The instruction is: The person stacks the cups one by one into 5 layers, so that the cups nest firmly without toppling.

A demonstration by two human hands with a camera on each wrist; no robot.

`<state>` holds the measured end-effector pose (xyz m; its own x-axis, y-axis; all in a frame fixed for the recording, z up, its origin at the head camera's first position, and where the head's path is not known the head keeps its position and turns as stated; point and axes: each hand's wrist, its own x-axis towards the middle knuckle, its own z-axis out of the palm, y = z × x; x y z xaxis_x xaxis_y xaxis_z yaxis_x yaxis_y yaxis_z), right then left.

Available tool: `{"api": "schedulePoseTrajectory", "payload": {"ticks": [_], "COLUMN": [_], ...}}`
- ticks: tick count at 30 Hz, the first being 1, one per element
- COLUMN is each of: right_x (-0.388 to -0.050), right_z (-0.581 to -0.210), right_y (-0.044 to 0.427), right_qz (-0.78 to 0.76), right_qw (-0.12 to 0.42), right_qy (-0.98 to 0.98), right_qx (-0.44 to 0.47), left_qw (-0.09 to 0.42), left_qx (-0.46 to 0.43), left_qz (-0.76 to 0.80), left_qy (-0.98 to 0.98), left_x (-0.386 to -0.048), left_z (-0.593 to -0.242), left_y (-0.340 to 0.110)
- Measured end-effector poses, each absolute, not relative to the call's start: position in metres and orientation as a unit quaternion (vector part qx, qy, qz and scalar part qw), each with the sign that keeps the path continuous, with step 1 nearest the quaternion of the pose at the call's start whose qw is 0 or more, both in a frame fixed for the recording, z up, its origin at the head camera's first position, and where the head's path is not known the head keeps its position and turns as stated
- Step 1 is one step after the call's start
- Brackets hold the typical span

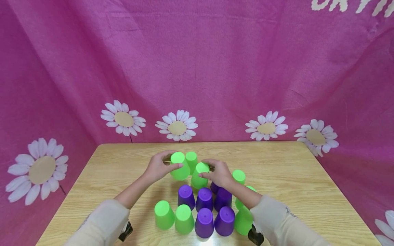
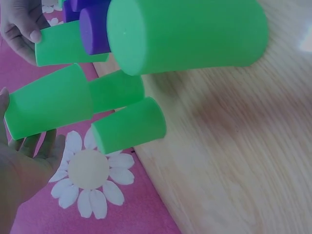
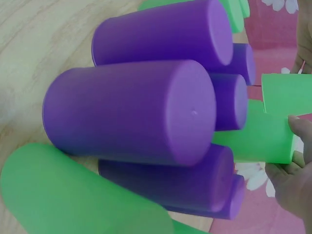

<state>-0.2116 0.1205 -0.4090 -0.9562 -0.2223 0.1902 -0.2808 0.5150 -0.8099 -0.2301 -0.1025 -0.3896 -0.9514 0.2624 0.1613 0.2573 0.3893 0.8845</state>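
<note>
Near the back of the table, my left hand (image 1: 158, 167) grips an upside-down green cup (image 1: 180, 167), thumb on its near side. The left wrist view shows that cup (image 2: 48, 105) above the tabletop, with fingers under its narrow end. My right hand (image 1: 219, 173) holds another upside-down green cup (image 1: 200, 177) by its upper part; whether its rim touches the table I cannot tell. Just behind the two held cups stands a further green cup (image 1: 192, 160). Several purple cups (image 1: 204, 198) stand upside down in front of the right hand, one partly hidden by it.
Two green cups (image 1: 164, 215) stand at the front left of the purple ones. More green cups (image 1: 238, 176) stand on the right, partly covered by the right forearm. The wooden table (image 1: 286, 177) meets a pink flowered cloth (image 1: 215, 85) behind.
</note>
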Motion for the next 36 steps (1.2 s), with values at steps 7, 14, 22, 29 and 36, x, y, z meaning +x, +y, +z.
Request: {"api": "schedulePoseTrajectory", "payload": {"ticks": [7, 14, 22, 29, 36], "right_x": [-0.213, -0.218, -0.222, -0.224, -0.226], "right_z": [-0.394, -0.384, -0.378, -0.374, -0.370], "right_y": [0.130, 0.139, 0.149, 0.156, 0.163], "right_qz": [0.483, 0.488, 0.489, 0.493, 0.478], "right_qw": [0.026, 0.029, 0.043, 0.058, 0.054], "right_qy": [-0.862, -0.861, -0.862, -0.859, -0.870], "right_qx": [0.148, 0.137, 0.129, 0.124, 0.112], "left_qw": [0.000, -0.002, -0.020, -0.025, -0.029], "left_qx": [0.164, 0.161, 0.166, 0.157, 0.155], "left_qz": [0.541, 0.542, 0.543, 0.545, 0.559], "left_qy": [0.825, 0.824, 0.823, 0.823, 0.814], "left_x": [-0.234, -0.237, -0.239, -0.244, -0.250], "left_z": [-0.385, -0.381, -0.376, -0.376, -0.373], "left_y": [-0.093, -0.085, -0.076, -0.066, -0.054]}}
